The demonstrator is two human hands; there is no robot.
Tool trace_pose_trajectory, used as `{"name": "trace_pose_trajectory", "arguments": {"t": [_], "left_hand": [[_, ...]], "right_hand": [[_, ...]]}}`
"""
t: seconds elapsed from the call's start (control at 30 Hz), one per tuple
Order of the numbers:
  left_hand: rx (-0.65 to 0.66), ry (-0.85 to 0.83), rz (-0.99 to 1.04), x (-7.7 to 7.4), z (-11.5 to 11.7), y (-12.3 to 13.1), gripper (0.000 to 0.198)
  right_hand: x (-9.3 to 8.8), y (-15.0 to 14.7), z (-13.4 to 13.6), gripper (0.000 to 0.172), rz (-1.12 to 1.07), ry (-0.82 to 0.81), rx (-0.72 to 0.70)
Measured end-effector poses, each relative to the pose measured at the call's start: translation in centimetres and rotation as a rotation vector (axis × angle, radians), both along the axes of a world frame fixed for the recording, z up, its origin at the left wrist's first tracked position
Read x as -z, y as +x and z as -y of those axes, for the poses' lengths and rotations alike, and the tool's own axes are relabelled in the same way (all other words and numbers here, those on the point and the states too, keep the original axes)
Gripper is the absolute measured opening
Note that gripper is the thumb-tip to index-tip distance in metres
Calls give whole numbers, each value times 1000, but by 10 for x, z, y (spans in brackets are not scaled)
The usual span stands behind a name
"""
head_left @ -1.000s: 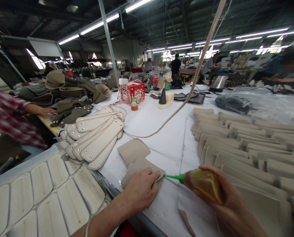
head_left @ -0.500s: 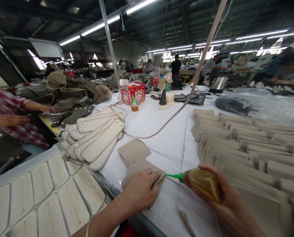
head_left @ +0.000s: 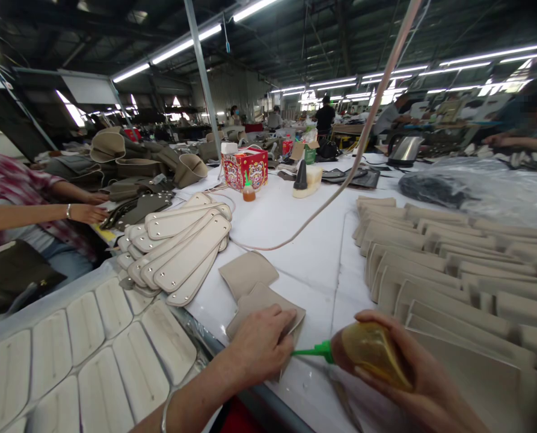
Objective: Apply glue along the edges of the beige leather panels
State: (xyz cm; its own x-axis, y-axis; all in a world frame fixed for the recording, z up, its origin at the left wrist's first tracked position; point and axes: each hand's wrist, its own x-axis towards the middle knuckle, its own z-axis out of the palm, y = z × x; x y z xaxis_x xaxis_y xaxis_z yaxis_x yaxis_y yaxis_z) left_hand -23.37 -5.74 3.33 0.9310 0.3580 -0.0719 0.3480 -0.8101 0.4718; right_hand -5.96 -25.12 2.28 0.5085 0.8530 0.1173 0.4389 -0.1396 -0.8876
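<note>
In the right grip (head_left: 426, 370): squeeze bottle (head_left: 376, 355), clasped round its belly. Tilted nearly flat, with green nozzle (head_left: 316, 350) pointing left, tip just beside the left grip (head_left: 263, 340); cannot tell if touching. Beneath that grip: beige piece (head_left: 263, 296), pressed down toward its right edge; cannot tell whether also pinched from below. Lying at the near edge of the white surface (head_left: 304, 270), close against a second beige piece (head_left: 249, 270) on its far side.

Could blot the beige face if squeezed too hard. Could smear the left grip, with nozzle so near. Could shift the piece askew by pressing unevenly.

Bottle clear, amber-filled. Piece thin, matt, leather-like, curved in outline. To the right: overlapping rows of beige panels (head_left: 412, 267), bent, springy-looking. To the left: fanned cream strips (head_left: 191, 258), round-ended, metal-studded; nearer, pale rounded panels (head_left: 47, 343) side by side. Farther off: looping hose (head_left: 304, 225), small amber bottle (head_left: 249, 192), red patterned box (head_left: 245, 168). At far left: another person's hand (head_left: 88, 213).
</note>
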Motion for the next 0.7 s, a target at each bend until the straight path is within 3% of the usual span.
{"name": "trace_pose_trajectory", "arguments": {"t": [0.13,0.27,0.43,0.6,0.7], "left_hand": [[1,-25,9,0,-1,0,45],[-14,-29,6,1,0,-1,44],[-20,-33,1,1,0,-2,43],[-20,-30,10,4,-2,-1,42],[-17,-31,17,6,-1,-1,42]], "right_hand": [[1,-5,1,50,84,48,83],[5,-11,2,47,64,66,6],[4,-14,5,49,66,33,106],[2,-21,8,50,-27,-20,-15],[2,-24,8,49,-9,23,64]]}}
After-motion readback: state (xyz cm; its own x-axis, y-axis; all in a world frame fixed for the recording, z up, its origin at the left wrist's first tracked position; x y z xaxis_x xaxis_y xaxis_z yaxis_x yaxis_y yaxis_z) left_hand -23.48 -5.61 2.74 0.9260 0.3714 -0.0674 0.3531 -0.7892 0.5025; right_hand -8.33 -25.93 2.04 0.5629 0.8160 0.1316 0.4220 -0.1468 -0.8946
